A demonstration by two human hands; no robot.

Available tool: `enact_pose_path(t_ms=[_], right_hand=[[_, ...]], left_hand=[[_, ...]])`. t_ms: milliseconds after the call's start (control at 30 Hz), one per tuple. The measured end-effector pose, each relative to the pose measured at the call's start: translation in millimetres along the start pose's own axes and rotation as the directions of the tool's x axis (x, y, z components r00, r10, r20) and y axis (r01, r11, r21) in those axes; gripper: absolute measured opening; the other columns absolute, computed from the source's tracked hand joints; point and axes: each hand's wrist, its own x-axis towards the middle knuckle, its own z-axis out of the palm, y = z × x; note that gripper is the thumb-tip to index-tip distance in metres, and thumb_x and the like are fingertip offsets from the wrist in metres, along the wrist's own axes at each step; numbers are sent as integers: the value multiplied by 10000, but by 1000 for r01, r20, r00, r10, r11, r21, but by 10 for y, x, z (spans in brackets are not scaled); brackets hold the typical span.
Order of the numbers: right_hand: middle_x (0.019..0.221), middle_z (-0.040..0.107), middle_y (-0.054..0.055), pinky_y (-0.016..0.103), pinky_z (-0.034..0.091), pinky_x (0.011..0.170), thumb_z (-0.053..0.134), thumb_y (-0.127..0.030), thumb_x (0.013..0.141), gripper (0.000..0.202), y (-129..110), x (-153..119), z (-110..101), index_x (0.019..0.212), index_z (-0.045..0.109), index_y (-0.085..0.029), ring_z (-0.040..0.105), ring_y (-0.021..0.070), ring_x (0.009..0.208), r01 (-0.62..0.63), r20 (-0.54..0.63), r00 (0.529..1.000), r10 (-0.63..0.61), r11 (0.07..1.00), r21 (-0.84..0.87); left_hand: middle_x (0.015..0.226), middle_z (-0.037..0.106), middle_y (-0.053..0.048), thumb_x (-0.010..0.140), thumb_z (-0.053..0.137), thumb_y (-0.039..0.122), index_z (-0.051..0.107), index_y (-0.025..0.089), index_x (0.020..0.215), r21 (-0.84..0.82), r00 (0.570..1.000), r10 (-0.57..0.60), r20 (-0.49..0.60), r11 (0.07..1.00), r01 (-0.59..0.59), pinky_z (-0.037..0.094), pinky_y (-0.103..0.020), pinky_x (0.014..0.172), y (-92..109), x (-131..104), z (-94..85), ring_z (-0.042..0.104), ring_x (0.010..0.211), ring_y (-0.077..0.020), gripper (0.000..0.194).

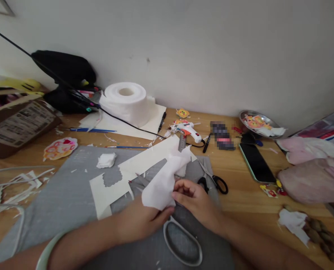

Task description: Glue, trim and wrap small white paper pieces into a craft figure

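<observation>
A thin white tissue [164, 182] is held up over the middle of the grey cloth [71, 198]. My left hand [143, 219] grips it from below, the thumb along its lower edge and the other fingers hidden behind it. Bent and closed, the fingers of my right hand [196, 202] pinch the tissue's right edge. Just beneath my hands lies a large pair of grey-handled scissors [183, 243], its blades hidden from view. Cream card [110, 191] with a scalloped cut-out lies behind the left hand, and black-handled scissors [219, 183] rest beyond the right one.
A large white tissue roll [124, 101] stands at the back beside a glue gun [190, 130]. A phone [257, 163] and a metal bowl [258, 125] of paper cut-outs are right. At left are a cardboard box [20, 125] and a folded white stack [106, 160]. A black cable crosses above.
</observation>
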Motion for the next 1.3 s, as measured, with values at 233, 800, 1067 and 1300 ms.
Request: enact_pose_path(t_ms=[233, 800, 1067, 1300], right_hand=[[575, 388, -61, 172, 262, 465, 562, -231, 739, 133, 84, -28, -13, 684, 481, -141, 339, 53, 525, -7, 126, 992, 11, 999, -35], [459, 368, -90, 156, 195, 377, 551, -227, 719, 153, 134, 32, -130, 646, 436, -158, 267, 28, 395, -190, 223, 970, 101, 885, 425], [568, 414, -81, 144, 246, 399, 667, -289, 677, 247, 30, 9, -53, 735, 473, -148, 328, 17, 450, -238, 257, 951, 170, 935, 263], [533, 382, -78, 158, 212, 386, 601, -343, 746, 268, 86, 9, -80, 662, 445, -142, 306, 20, 433, -172, 332, 938, 93, 961, 217]], left_hand=[[1054, 633, -72, 731, 545, 389, 506, 166, 1136, -371, 982, -180, 61, 909, 190, 465, -288, 828, 42, 48, -10, 587, 920, -212, 464], [711, 648, -45, 719, 435, 598, 593, 157, 760, -393, 855, -517, 45, 778, 491, 502, -273, 736, 181, 101, -120, 594, 788, -213, 470], [719, 630, -12, 778, 443, 401, 578, 162, 785, -294, 914, -399, 69, 868, 401, 502, -222, 657, 86, 59, -32, 585, 687, -160, 274], [751, 617, -22, 795, 432, 384, 555, 148, 835, -273, 928, -350, 130, 887, 372, 497, -218, 641, 32, 39, -15, 566, 674, -146, 269]])
